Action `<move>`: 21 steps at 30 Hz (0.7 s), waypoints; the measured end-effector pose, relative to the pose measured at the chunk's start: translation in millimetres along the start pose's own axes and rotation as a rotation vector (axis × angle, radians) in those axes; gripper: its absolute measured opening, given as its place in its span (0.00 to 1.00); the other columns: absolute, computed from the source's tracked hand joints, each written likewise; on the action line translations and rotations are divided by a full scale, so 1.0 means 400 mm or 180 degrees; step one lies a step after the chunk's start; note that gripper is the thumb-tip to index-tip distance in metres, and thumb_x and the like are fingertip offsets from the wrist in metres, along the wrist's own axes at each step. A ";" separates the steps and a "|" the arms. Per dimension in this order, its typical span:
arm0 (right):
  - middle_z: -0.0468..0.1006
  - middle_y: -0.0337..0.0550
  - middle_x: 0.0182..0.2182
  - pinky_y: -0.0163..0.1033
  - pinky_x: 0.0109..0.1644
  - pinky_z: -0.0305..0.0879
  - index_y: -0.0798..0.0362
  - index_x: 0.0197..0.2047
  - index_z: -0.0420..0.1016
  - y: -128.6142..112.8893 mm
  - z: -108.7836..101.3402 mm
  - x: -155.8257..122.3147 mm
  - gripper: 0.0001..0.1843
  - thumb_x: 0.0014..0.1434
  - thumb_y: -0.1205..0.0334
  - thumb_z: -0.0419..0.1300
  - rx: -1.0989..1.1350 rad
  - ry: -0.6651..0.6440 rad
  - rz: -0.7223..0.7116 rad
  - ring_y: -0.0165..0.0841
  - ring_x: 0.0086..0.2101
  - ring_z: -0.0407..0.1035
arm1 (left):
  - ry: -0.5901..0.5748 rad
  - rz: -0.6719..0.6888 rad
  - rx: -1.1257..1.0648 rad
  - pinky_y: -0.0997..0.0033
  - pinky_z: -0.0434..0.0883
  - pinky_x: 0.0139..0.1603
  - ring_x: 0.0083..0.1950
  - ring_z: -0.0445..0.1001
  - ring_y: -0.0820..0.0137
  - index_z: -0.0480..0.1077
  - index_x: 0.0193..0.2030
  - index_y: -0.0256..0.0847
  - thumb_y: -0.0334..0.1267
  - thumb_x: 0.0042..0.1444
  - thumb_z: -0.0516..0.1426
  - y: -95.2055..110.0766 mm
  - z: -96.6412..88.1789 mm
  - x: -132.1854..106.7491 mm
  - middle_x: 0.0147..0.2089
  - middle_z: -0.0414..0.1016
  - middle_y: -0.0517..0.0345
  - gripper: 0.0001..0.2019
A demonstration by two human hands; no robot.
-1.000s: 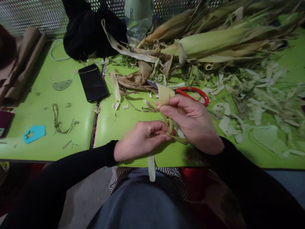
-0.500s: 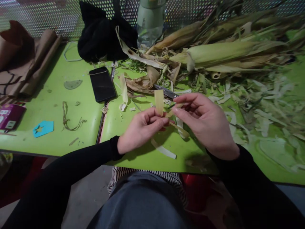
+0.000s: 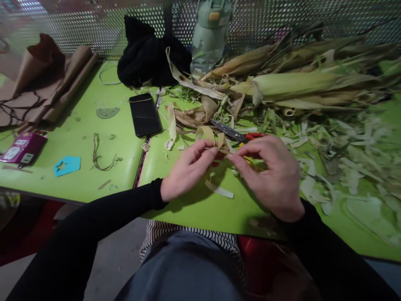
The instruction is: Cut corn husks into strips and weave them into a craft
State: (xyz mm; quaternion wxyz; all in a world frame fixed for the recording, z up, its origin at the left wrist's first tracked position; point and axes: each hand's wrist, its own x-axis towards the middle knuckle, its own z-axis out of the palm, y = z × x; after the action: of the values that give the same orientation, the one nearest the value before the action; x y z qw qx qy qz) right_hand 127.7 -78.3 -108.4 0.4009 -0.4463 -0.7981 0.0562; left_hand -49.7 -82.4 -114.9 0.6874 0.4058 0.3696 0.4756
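Between my two hands is a pale yellow corn husk strip (image 3: 206,134), bent into a loop above the left fingers. My left hand (image 3: 191,169) pinches it with thumb and forefinger. With thumb and fingers closed, my right hand (image 3: 271,173) grips the other end of the strip. Just beyond the hands lie scissors (image 3: 228,130) with red handles, partly hidden behind the right hand. A loose whitish strip (image 3: 221,190) rests on the green table (image 3: 194,209) below them.
Corn husks (image 3: 294,83) are heaped at the back right, with shredded scraps (image 3: 351,163) in front. A phone (image 3: 144,115), black cloth (image 3: 150,58), bottle (image 3: 209,33), brown paper (image 3: 53,79), purple box (image 3: 26,148) and blue cutout (image 3: 67,166) stand or lie around.
The view has shifted, so the table things sit further right. The strip, upright before, now curves into a loop, and my right hand has turned; the scissors' red handles now show.
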 end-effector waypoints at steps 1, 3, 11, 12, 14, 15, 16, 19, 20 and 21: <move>0.78 0.43 0.31 0.47 0.40 0.70 0.46 0.33 0.74 -0.003 0.006 -0.005 0.06 0.61 0.59 0.65 -0.0007 -0.0064 -0.0176 0.39 0.35 0.73 | -0.0026 0.0058 -0.0051 0.73 0.74 0.46 0.41 0.79 0.74 0.68 0.39 0.37 0.37 0.63 0.59 -0.002 -0.001 0.002 0.38 0.80 0.57 0.06; 0.79 0.43 0.30 0.46 0.38 0.71 0.48 0.34 0.75 -0.009 0.024 -0.016 0.05 0.61 0.58 0.66 0.0050 -0.0398 -0.0394 0.39 0.34 0.73 | -0.0059 0.0130 -0.0188 0.72 0.74 0.48 0.43 0.80 0.72 0.68 0.39 0.38 0.40 0.61 0.62 -0.007 -0.003 0.005 0.37 0.81 0.57 0.09; 0.83 0.45 0.37 0.45 0.41 0.74 0.50 0.42 0.75 -0.035 0.057 -0.029 0.05 0.66 0.61 0.58 0.0989 -0.1156 0.0609 0.38 0.37 0.77 | 0.0001 0.0061 -0.0417 0.70 0.75 0.51 0.48 0.82 0.69 0.67 0.41 0.40 0.39 0.58 0.65 -0.009 -0.003 0.012 0.38 0.83 0.57 0.12; 0.83 0.45 0.39 0.44 0.42 0.75 0.51 0.45 0.74 -0.036 0.055 -0.027 0.07 0.66 0.59 0.59 0.1145 -0.1143 0.0802 0.38 0.38 0.78 | -0.0002 0.0061 -0.0416 0.70 0.75 0.49 0.46 0.82 0.69 0.66 0.42 0.40 0.38 0.59 0.64 -0.008 -0.001 0.012 0.40 0.83 0.57 0.11; 0.83 0.47 0.43 0.45 0.44 0.75 0.51 0.51 0.72 -0.038 0.055 -0.026 0.14 0.65 0.55 0.61 0.1347 -0.1147 0.0988 0.39 0.41 0.78 | -0.0064 0.0085 -0.0455 0.71 0.76 0.47 0.42 0.81 0.71 0.66 0.42 0.40 0.39 0.60 0.63 -0.005 0.004 0.008 0.42 0.83 0.56 0.10; 0.83 0.48 0.45 0.46 0.45 0.75 0.51 0.51 0.73 -0.039 0.056 -0.025 0.15 0.64 0.54 0.62 0.1394 -0.1159 0.0984 0.40 0.43 0.78 | -0.0130 0.0115 -0.0483 0.71 0.76 0.47 0.42 0.81 0.72 0.65 0.43 0.40 0.39 0.61 0.62 -0.004 0.008 0.005 0.42 0.83 0.56 0.10; 0.83 0.48 0.46 0.47 0.47 0.75 0.51 0.50 0.74 -0.040 0.057 -0.026 0.15 0.64 0.53 0.62 0.1424 -0.1178 0.0957 0.41 0.44 0.78 | -0.0211 0.0152 -0.0501 0.71 0.76 0.47 0.42 0.81 0.72 0.65 0.43 0.40 0.38 0.61 0.62 -0.002 0.012 0.001 0.42 0.83 0.56 0.10; 0.83 0.45 0.40 0.45 0.46 0.75 0.50 0.44 0.75 -0.044 0.052 -0.028 0.10 0.66 0.53 0.58 0.1713 -0.1222 0.0931 0.38 0.40 0.78 | -0.0361 0.0302 -0.0310 0.74 0.75 0.46 0.42 0.80 0.73 0.65 0.43 0.40 0.37 0.62 0.61 0.010 0.015 -0.005 0.41 0.82 0.56 0.09; 0.83 0.42 0.36 0.42 0.42 0.76 0.50 0.43 0.74 -0.046 0.047 -0.028 0.10 0.68 0.54 0.56 0.1843 -0.1273 0.0984 0.35 0.36 0.78 | -0.0340 0.0381 -0.0164 0.75 0.74 0.43 0.41 0.80 0.73 0.65 0.43 0.40 0.36 0.62 0.61 0.015 0.012 -0.003 0.42 0.82 0.56 0.08; 0.81 0.40 0.32 0.40 0.37 0.75 0.49 0.42 0.73 -0.046 0.039 -0.027 0.10 0.69 0.54 0.55 0.1883 -0.1331 0.1026 0.33 0.31 0.76 | -0.0289 0.0465 0.0001 0.76 0.73 0.41 0.40 0.79 0.74 0.65 0.43 0.39 0.36 0.62 0.60 0.021 0.006 -0.001 0.43 0.82 0.55 0.07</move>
State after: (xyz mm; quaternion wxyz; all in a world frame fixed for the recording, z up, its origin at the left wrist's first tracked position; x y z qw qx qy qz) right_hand 107.6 -93.2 -116.9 0.3270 -0.4100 -0.7316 0.4356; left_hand -50.7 -81.2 -106.1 0.6668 0.4530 0.3076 0.5055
